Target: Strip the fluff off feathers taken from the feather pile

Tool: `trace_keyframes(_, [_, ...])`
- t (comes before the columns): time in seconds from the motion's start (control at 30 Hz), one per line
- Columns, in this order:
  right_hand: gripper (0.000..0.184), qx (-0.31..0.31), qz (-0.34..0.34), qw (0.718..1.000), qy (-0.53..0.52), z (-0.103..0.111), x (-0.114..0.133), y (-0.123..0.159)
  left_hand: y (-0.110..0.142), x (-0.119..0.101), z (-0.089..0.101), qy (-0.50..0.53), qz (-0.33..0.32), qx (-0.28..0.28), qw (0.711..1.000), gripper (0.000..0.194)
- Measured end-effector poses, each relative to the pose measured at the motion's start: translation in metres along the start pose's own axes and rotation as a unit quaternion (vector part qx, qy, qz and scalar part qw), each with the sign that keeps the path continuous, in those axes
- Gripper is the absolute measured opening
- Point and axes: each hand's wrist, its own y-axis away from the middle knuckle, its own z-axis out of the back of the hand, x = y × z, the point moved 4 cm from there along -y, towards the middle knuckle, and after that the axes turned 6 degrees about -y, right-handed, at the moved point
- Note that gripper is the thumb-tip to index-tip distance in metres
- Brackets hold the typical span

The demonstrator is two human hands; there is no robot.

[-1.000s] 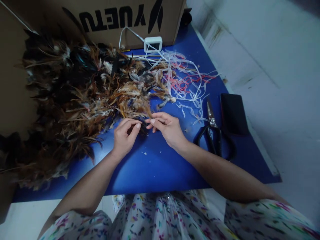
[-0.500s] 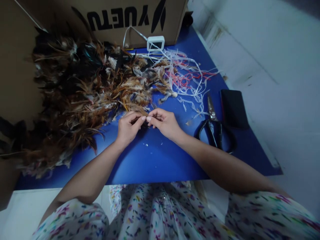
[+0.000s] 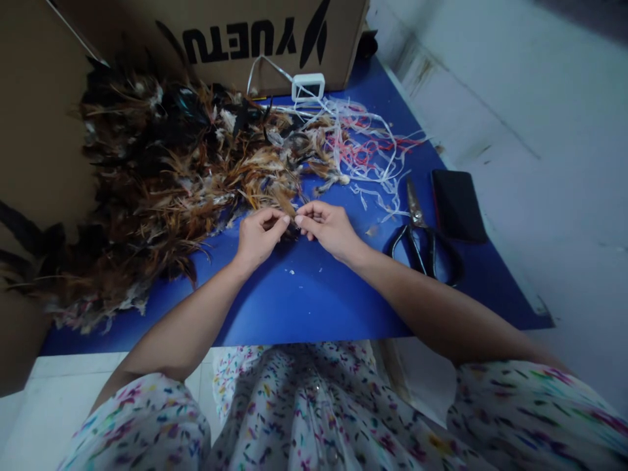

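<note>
My left hand (image 3: 258, 235) and my right hand (image 3: 328, 227) meet fingertip to fingertip at the near edge of a big heap of brown, black and white feathers (image 3: 167, 176) on a blue table (image 3: 304, 301). Both hands are closed in a pinch on a small bunch of feathers (image 3: 282, 206) drawn from the heap. What lies between the fingertips is mostly hidden. A tangle of white and red plastic strips (image 3: 366, 154) lies just beyond my right hand.
Black-handled scissors (image 3: 420, 239) lie right of my right hand, beside a flat black case (image 3: 457, 204). A cardboard box (image 3: 255, 36) and a small white device (image 3: 308, 87) stand at the table's back. A pale floor (image 3: 540, 131) lies to the right.
The hands have come together and shifted slightly up toward the heap. The left fingers, looser a second ago, now pinch against the right fingertips. The view has drifted a little.
</note>
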Motion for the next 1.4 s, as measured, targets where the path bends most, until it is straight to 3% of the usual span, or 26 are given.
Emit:
trace_keyframes(0.33, [0.021,0.002,-0.001,1.000,-0.013,-0.0030,0.0036,0.0005,-0.0003,-0.0001,-0.0012,-0.023,-0.025,0.010,0.999,0.026])
trace_keyframes(0.8, [0.031,0.022,0.010,1.000,-0.007,-0.0024,0.0048,0.0006,-0.0011,-0.0038,-0.0030,-0.057,-0.027,0.015,0.998,0.021])
trace_keyframes(1.0, [0.016,0.020,-0.006,1.000,-0.009,-0.0014,0.0025,0.0008,-0.0005,-0.0046,-0.0021,-0.068,-0.029,0.026,0.997,0.020])
trace_keyframes(1.13, [0.019,0.018,-0.012,1.000,-0.006,-0.0016,0.0038,0.0024,-0.0004,-0.0054,-0.0014,-0.080,-0.034,0.027,0.996,0.017])
trace_keyframes(1.4, [0.022,0.001,-0.005,1.000,0.015,0.0015,0.0001,-0.0003,-0.0013,0.0006,-0.0030,-0.025,0.014,0.036,0.999,0.015])
